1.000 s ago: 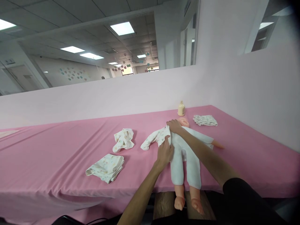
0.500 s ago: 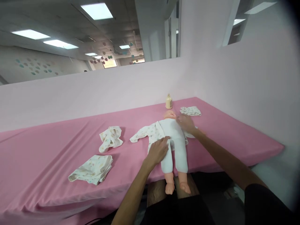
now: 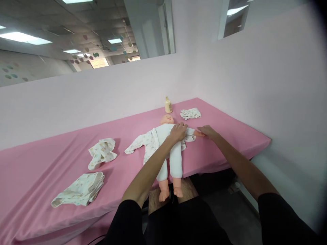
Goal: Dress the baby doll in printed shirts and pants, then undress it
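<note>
A baby doll point(image 3: 176, 160) in a white bodysuit lies on its back, its bare feet over the table's front edge. Under it an open patterned baby jacket point(image 3: 151, 144) is spread, one empty sleeve stretched out to the left. My left hand point(image 3: 179, 132) is at the doll's shoulder, fingers bent around the top of its outstretched arm. At the far end of that arm, my right hand point(image 3: 208, 131) has its fingers closed at the doll's hand point(image 3: 199, 133). Part of the jacket lies beneath this arm; my left hand covers some of the shoulder.
On the pink-covered table point(image 3: 217, 149) a crumpled patterned cloth point(image 3: 102, 152) and a folded one point(image 3: 79, 190) lie to the left. Behind the doll's head are a lotion bottle point(image 3: 168, 105) and another folded cloth point(image 3: 190, 113). A wall point(image 3: 242, 85) bounds the right side.
My left hand has moved from the doll's hip up to its shoulder. My right hand has gone from beside its head out to its hand. The view has shifted right.
</note>
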`<action>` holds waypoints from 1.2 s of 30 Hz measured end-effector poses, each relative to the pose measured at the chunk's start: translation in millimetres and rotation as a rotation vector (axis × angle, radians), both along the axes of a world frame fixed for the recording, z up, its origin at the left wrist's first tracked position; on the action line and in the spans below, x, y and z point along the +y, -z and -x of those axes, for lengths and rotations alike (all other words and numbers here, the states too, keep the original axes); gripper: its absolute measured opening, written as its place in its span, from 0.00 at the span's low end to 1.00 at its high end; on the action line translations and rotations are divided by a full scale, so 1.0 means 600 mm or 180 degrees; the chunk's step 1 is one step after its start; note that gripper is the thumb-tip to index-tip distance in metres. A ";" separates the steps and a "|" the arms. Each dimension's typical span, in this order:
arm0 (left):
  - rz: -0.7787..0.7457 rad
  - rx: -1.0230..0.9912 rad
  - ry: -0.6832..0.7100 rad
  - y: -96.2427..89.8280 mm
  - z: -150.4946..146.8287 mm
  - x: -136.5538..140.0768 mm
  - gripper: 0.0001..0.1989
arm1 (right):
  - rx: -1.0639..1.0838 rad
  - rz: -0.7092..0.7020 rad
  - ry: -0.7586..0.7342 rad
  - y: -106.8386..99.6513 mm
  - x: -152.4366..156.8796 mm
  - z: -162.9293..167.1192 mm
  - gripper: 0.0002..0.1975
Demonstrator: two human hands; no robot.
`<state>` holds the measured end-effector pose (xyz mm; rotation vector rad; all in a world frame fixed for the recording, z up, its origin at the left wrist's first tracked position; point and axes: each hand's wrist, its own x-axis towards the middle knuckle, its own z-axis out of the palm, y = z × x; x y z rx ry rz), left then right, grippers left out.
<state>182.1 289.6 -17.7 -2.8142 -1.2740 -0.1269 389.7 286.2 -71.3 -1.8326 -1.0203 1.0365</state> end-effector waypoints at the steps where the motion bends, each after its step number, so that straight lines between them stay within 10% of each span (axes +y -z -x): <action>1: 0.0026 0.0116 0.0009 0.007 -0.012 0.016 0.26 | 0.0267 -0.0028 0.0004 -0.003 0.002 0.001 0.11; 9: 0.0078 0.0135 -0.0192 0.014 -0.050 0.091 0.23 | 0.1656 -0.0960 -0.0055 -0.041 0.002 -0.004 0.20; 16: -0.0053 -0.0308 -0.0449 -0.010 -0.020 0.110 0.18 | 0.0321 -0.0020 -0.0101 0.010 -0.010 0.010 0.19; 24: 0.0070 -0.0571 -0.0273 -0.011 -0.013 0.133 0.23 | 0.0241 -0.0418 -0.0651 0.025 0.004 0.078 0.10; 36: 0.0244 -0.0550 -0.0439 -0.022 0.006 0.131 0.29 | 0.0390 -0.1002 0.0503 -0.070 0.078 -0.098 0.07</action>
